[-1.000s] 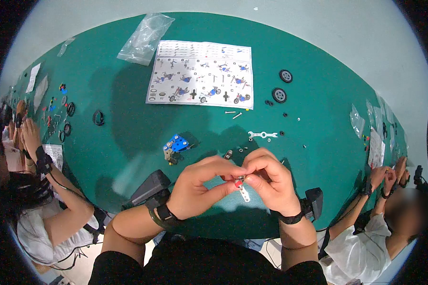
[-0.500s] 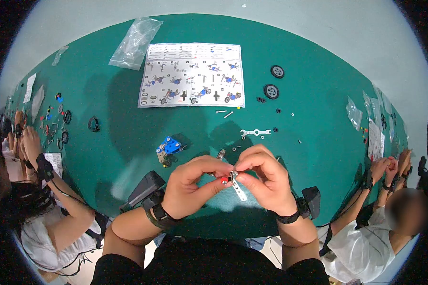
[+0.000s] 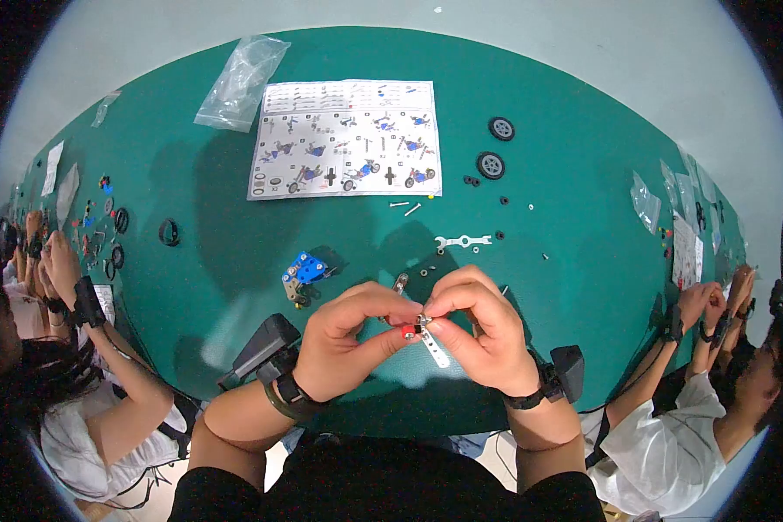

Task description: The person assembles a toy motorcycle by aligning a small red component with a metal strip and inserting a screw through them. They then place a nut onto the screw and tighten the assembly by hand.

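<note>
My left hand (image 3: 348, 335) pinches a small red piece (image 3: 409, 332) between thumb and forefinger. My right hand (image 3: 483, 331) is closed on the upper end of a silver perforated strip (image 3: 435, 350), which slants down between both hands. Small metal and black bits sit where the fingertips meet, too tiny to tell apart. Behind my left fingers lies another metal strip (image 3: 399, 283), partly hidden. Up and to the left rests a blue and grey assembly (image 3: 306, 270). A silver wrench (image 3: 463, 242) lies beyond my right hand.
An instruction sheet (image 3: 344, 139) lies on the green table (image 3: 365, 52) beside a plastic bag (image 3: 244, 83). Two wheels (image 3: 491, 165), screws (image 3: 413, 209) and small nuts are to the right. A black ring (image 3: 169, 231) lies left. Other people's hands work at both sides.
The table and the things on it appear shifted slightly left in view. Both hands keep their grip, and the silver strip has tilted a little between them.
</note>
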The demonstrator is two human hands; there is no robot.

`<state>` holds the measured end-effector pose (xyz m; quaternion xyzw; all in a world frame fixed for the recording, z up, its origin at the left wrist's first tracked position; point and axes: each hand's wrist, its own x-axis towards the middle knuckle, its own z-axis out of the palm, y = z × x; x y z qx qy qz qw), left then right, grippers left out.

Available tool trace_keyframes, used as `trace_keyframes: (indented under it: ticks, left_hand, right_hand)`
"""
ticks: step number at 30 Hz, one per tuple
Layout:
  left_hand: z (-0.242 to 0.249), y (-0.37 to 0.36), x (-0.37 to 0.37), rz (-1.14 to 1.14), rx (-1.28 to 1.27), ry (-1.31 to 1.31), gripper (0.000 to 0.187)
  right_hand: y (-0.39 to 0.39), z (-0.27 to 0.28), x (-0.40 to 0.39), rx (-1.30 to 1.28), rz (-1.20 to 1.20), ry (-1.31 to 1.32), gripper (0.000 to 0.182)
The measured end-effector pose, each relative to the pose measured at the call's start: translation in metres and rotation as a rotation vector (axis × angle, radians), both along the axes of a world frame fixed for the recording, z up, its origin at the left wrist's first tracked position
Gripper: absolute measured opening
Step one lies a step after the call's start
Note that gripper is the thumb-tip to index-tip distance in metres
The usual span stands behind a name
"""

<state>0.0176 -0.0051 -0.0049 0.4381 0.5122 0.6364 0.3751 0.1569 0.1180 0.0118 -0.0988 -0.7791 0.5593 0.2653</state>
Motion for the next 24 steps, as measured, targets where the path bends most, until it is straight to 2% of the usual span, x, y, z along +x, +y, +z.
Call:
trace_keyframes:
  ticks: [24]
  left_hand:
    - [0.0018,0.0017,0.0009,0.007,0.011,-0.010,0.026]
  right_hand:
    - [0.0007,0.0028,0.0013,0.040,-0.008,-0.007,0.018]
